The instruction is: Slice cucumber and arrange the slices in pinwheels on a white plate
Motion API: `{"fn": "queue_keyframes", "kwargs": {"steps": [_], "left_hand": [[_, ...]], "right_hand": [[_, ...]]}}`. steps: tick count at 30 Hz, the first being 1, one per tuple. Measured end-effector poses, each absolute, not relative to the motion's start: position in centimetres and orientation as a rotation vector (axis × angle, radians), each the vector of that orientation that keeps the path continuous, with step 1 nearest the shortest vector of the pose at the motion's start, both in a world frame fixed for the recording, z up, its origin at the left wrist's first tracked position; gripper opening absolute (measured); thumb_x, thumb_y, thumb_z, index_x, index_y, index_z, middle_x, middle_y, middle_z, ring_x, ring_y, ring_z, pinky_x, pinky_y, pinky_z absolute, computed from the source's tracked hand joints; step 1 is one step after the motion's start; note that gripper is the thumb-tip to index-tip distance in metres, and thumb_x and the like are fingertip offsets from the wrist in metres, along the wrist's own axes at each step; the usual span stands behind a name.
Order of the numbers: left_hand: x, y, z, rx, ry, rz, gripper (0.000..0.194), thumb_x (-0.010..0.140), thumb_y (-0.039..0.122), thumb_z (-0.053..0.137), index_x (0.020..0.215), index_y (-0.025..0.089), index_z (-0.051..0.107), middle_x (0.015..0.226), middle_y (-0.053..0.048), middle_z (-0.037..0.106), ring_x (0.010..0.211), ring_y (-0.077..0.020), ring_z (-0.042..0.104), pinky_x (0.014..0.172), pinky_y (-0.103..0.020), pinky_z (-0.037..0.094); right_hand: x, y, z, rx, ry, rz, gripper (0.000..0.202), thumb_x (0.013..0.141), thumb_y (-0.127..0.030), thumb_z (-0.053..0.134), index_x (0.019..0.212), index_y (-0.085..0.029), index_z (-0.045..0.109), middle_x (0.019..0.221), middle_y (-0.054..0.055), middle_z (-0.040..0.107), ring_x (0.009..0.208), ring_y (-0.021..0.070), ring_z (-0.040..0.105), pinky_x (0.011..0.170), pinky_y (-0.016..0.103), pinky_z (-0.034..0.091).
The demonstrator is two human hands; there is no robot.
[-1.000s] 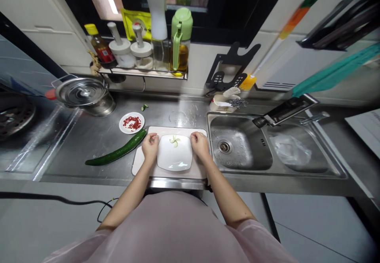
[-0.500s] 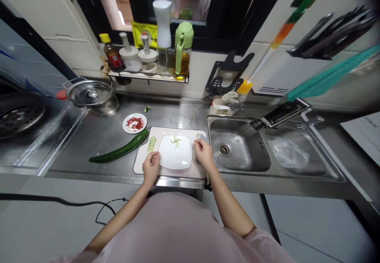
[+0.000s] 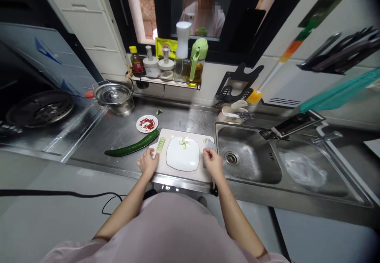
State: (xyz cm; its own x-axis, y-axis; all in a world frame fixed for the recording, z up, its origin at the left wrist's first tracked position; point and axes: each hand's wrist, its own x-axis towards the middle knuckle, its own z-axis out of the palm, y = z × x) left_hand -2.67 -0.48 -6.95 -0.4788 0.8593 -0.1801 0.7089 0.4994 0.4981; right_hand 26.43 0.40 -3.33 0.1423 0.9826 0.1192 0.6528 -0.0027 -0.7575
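Note:
A white plate (image 3: 183, 159) lies on a pale cutting board (image 3: 190, 175). Near its far edge, several cucumber pieces (image 3: 184, 143) form a small flower-like ring. My left hand (image 3: 147, 162) is at the board's left edge, fingers apart, just below a row of overlapping cucumber slices (image 3: 160, 145). Close to the plate's right rim is my right hand (image 3: 213, 161), its fingers pinched; whatever they hold is too small to make out. Partly behind that hand, a knife (image 3: 210, 144) rests on the board's right side. A whole cucumber (image 3: 132, 147) lies to the left.
A small dish (image 3: 147, 123) of chopped red bits sits behind the cucumber, with green scraps (image 3: 159, 112) beyond. A lidded pot (image 3: 115, 99) stands back left. To the right is the sink (image 3: 249, 156). A rack (image 3: 166, 82) of seasoning bottles hangs on the wall.
My left hand has moved left from the plate's rim toward the cucumber slices, and its fingers have spread. My right hand stays pinched beside the plate. The camera view has shifted.

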Motion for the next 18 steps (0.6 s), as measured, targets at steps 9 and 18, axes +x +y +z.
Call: {"fn": "queue_keyframes", "kwargs": {"steps": [9, 18], "left_hand": [[-1.9, 0.7, -7.9, 1.313, 2.391, 0.425, 0.028, 0.083, 0.04, 0.053, 0.106, 0.025, 0.062, 0.11, -0.011, 0.063, 0.109, -0.0327, 0.052, 0.093, -0.048, 0.032], [-1.7, 0.7, -8.4, 1.221, 2.25, 0.809, 0.013, 0.08, 0.032, 0.06, 0.087, 0.022, 0.064, 0.089, -0.006, 0.069, 0.096, -0.026, 0.058, 0.093, -0.045, 0.031]], "right_hand": [[26.1, -0.5, -3.5, -1.711, -1.631, 0.673, 0.035, 0.083, -0.043, 0.043, 0.084, -0.018, 0.068, 0.071, 0.006, 0.068, 0.063, 0.0188, 0.058, 0.063, 0.028, 0.043], [25.6, -1.3, -3.3, -1.7, -1.681, 0.711, 0.036, 0.084, -0.043, 0.044, 0.085, -0.017, 0.069, 0.068, 0.005, 0.066, 0.061, 0.0188, 0.057, 0.06, 0.027, 0.04]]}}
